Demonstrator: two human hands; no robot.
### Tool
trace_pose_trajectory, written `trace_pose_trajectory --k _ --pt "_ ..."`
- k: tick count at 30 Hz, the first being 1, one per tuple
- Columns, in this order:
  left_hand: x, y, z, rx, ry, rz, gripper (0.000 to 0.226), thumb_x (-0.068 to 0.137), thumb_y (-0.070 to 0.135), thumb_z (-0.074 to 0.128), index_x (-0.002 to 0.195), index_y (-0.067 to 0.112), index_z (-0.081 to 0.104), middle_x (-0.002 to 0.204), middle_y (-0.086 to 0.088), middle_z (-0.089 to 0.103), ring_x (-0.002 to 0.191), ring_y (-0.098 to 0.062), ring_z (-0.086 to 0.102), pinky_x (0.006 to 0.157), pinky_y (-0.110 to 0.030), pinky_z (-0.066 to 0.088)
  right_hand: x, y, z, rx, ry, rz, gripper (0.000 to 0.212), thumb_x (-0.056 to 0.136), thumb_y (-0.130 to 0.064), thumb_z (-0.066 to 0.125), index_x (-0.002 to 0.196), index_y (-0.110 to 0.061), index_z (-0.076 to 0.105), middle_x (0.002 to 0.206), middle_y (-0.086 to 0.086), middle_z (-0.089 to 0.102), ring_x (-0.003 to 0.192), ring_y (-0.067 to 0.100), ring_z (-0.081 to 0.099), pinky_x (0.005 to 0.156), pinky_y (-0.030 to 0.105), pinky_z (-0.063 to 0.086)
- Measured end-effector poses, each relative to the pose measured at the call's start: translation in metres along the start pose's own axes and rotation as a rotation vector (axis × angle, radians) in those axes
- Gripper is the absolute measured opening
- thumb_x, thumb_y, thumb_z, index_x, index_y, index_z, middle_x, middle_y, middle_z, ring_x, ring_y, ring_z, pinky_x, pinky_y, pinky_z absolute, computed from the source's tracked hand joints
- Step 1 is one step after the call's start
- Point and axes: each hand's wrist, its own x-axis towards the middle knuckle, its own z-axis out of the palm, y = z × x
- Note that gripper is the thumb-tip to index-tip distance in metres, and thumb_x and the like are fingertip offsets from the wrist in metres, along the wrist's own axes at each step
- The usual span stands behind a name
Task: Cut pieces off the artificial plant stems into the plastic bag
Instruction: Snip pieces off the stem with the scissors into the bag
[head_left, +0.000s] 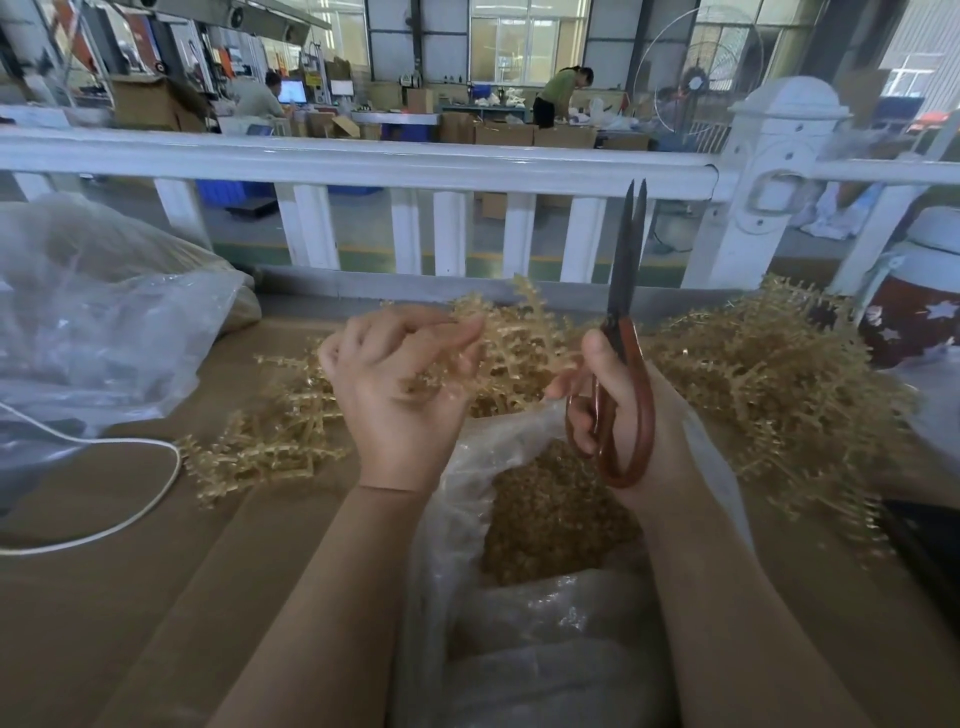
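Mid-task, by the look of it. The plastic bag (457, 499) lies open directly below both grips and already holds a good heap of cut gold pieces (550, 514) — so plenty is done.

Left: a big tangle of artificial plant stems (779, 374) on the counter (104, 597), right of the right grip, a smaller bunch (270, 436) left of and below the left grip, more behind the two hands.

Left hand (400, 384): fingers curled, pinching a gold sprig (519, 338) that runs toward the right grip.

Right hand (618, 410): fingers through the red loop handles of the scissors (626, 332); blades point up, almost closed, not on the sprig.

Around: a second clear bag (104, 332) far left of the left grip, a white cord (130, 514) below it, a white railing (363, 161) beyond the blade tips, a star-patterned container (914, 322) far right.

Nothing blocks the bag mouth; the loose stems crowd its far edge — cuttings could likely land there.
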Motion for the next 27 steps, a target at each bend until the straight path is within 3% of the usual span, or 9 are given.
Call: trace_pose_trajectory --k 6,8,11,14,16,18,20,23,27 --pt "-0.003 -0.002 0.007 0.092 -0.104 0.171 0.01 0.079 0.023 0.083 0.088 0.026 0.08 0.097 0.005 0.072 0.09 -0.017 0.058 0.081 -0.034 0.032 0.003 0.002 -0.003 -0.122 -0.018 0.018 0.022 0.091 -0.03 0.07 0.076 -0.015 0.072 0.07 0.005 0.068 0.043 0.011 0.045 0.037 0.019 0.035" --pt "-0.005 -0.003 0.009 -0.049 -0.182 -0.004 0.037 0.075 0.004 0.084 0.107 0.02 0.076 0.11 -0.001 0.067 0.098 -0.017 0.061 0.084 -0.039 0.048 0.003 0.002 -0.004 -0.116 0.021 0.027 0.02 0.089 -0.028 0.074 0.08 -0.011 0.072 0.077 0.008 0.071 0.044 0.011 0.046 0.038 0.019 0.037" --pt "-0.003 -0.001 0.005 -0.414 -0.275 -0.48 0.068 0.08 -0.01 0.069 0.139 0.019 0.051 0.128 0.003 0.057 0.108 -0.008 0.062 0.093 -0.029 0.054 0.003 0.004 -0.003 -0.084 0.05 0.033 0.017 0.085 -0.025 0.072 0.084 -0.009 0.069 0.079 0.009 0.071 0.045 0.01 0.047 0.038 0.017 0.039" --pt "0.002 -0.003 0.003 -0.666 -0.24 -0.814 0.054 0.09 0.022 0.071 0.139 0.022 0.046 0.125 0.005 0.061 0.103 -0.007 0.067 0.085 -0.026 0.056 0.003 0.005 -0.004 -0.058 0.03 0.016 0.017 0.087 -0.023 0.072 0.086 -0.007 0.068 0.08 0.009 0.07 0.045 0.009 0.047 0.04 0.017 0.039" --pt "0.008 -0.008 0.001 -0.928 -0.286 -1.017 0.048 0.095 0.044 0.058 0.129 0.011 0.051 0.114 -0.006 0.07 0.096 -0.02 0.072 0.078 -0.033 0.056 0.003 0.005 -0.004 -0.045 0.026 0.004 0.018 0.089 -0.022 0.072 0.086 -0.005 0.067 0.081 0.01 0.07 0.043 0.009 0.047 0.04 0.017 0.038" --pt "0.009 -0.01 -0.002 -0.974 -0.46 -1.075 0.073 0.086 0.07 0.048 0.124 0.007 0.056 0.109 -0.01 0.074 0.099 -0.027 0.072 0.078 -0.037 0.054 0.003 0.005 -0.004 -0.043 0.034 -0.013 0.012 0.088 -0.022 0.071 0.081 -0.012 0.07 0.08 0.009 0.07 0.043 0.01 0.046 0.04 0.018 0.038" --pt "0.008 -0.007 -0.003 -0.916 -0.706 -1.022 0.091 0.064 0.085 0.058 0.12 0.013 0.063 0.11 -0.007 0.075 0.103 -0.026 0.071 0.083 -0.038 0.051 0.003 0.004 -0.001 -0.055 0.042 -0.025 0.013 0.086 -0.024 0.071 0.073 -0.023 0.073 0.077 0.006 0.07 0.044 0.011 0.045 0.04 0.02 0.037" --pt "0.007 0.001 0.0 -0.938 -0.856 -1.0 0.077 0.048 0.067 0.087 0.106 0.019 0.072 0.104 -0.003 0.076 0.093 -0.018 0.072 0.079 -0.028 0.054 0.003 0.004 0.0 -0.07 0.05 -0.014 0.013 0.088 -0.023 0.073 0.076 -0.02 0.071 0.07 0.002 0.063 0.047 0.013 0.045 0.04 0.02 0.037" --pt "0.005 0.005 0.005 -1.0 -0.721 -1.059 0.019 0.062 0.016 0.086 0.077 0.017 0.076 0.074 0.0 0.072 0.066 -0.011 0.064 0.07 -0.025 0.052 0.004 0.004 0.001 -0.145 0.096 -0.001 0.013 0.091 -0.016 0.073 0.081 -0.011 0.065 0.059 0.002 0.055 0.044 0.013 0.044 0.039 0.02 0.036"
